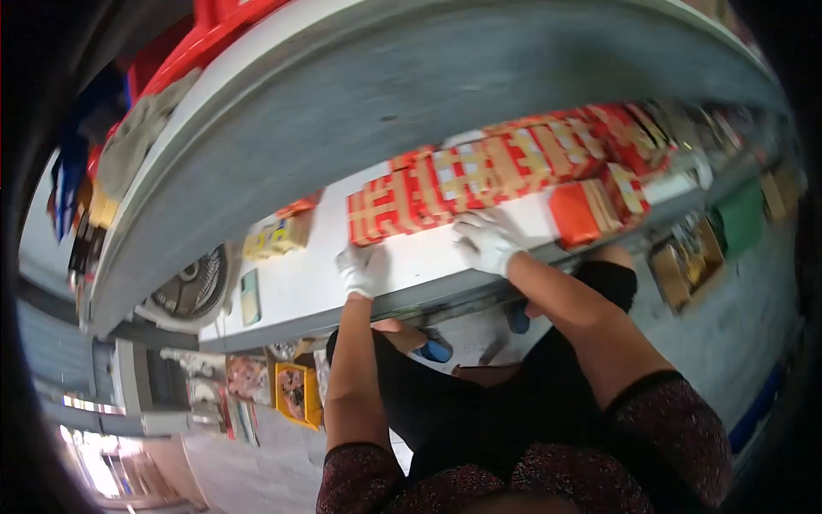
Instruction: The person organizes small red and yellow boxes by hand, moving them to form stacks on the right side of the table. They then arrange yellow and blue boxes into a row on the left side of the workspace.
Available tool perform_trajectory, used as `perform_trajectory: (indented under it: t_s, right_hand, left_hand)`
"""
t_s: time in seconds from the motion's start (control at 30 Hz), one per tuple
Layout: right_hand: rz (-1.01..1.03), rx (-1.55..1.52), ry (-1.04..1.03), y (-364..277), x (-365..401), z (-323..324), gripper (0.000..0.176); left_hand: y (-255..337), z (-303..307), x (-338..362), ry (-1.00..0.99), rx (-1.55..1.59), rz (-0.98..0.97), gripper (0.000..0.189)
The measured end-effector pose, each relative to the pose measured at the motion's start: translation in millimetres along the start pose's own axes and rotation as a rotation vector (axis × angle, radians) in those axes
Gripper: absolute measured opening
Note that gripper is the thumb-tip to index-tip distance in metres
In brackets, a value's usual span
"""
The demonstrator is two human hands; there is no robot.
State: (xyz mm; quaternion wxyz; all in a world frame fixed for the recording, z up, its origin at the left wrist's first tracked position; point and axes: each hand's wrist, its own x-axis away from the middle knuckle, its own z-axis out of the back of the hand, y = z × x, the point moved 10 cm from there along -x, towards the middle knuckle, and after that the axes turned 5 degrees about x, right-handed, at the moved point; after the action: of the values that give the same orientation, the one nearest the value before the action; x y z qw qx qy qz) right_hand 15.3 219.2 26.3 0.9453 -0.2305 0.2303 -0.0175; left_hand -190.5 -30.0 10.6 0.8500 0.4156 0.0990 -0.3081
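A row of red and tan boxes (445,182), packed side by side, lies on the white shelf top (321,253). My left hand (357,270), in a white glove, is at the row's near left corner, its fingers partly spread against the end box. In a matching glove, my right hand (484,242) rests at the front of the row, fingers apart and seeming to touch the boxes. Neither hand is wrapped around a box. Fine detail of the fingertips is blurred. Right of my right hand is a red-and-tan box group (585,212).
A grey upper shelf (411,94) overhangs the boxes. On the left are a yellowish box stack (278,237), a phone (250,297) and a fan (190,283). A yellow bin (297,396) and a carton of parts (687,264) stand lower down.
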Motion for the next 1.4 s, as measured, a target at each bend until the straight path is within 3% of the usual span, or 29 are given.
perform_trajectory:
  t_s: [0.03,0.1,0.27,0.4,0.53,0.6,0.77,1.03,1.4]
  right_hand:
    - [-0.007,-0.013,-0.011,1,1,-2,0.029]
    - [-0.025,0.09,-0.055,1,4,-3,0.034]
    - [-0.008,0.124,0.029,-9,13,10,0.037]
    - [-0.03,0.245,-0.028,-12,20,7,0.036]
    - [-0.046,0.131,-0.116,-6,12,4,0.034]
    - [-0.055,0.142,-0.083,-4,11,8,0.037]
    - [-0.058,0.186,-0.005,-5,11,8,0.042]
    - [-0.041,0.273,-0.096,-17,2,11,0.047]
    - [0.02,0.27,-0.094,-25,1,4,0.048]
  left_hand:
    - [4,-1,9,0.029,-0.135,-0.085,0.05]
    - [11,-2,18,-0.035,-0.158,0.146,0.06]
    - [47,6,57,0.02,-0.41,0.09,0.064]
    - [47,-8,77,-0.131,-0.552,-0.014,0.059]
    - [49,-6,74,-0.181,-0.427,-0.006,0.055]
    - [52,-4,72,-0.088,-0.408,-0.048,0.051]
    - [47,-3,72,-0.095,-0.418,0.016,0.052]
    - [42,-6,78,-0.155,-0.431,0.076,0.056]
    - [44,11,81,-0.011,-0.33,0.165,0.051]
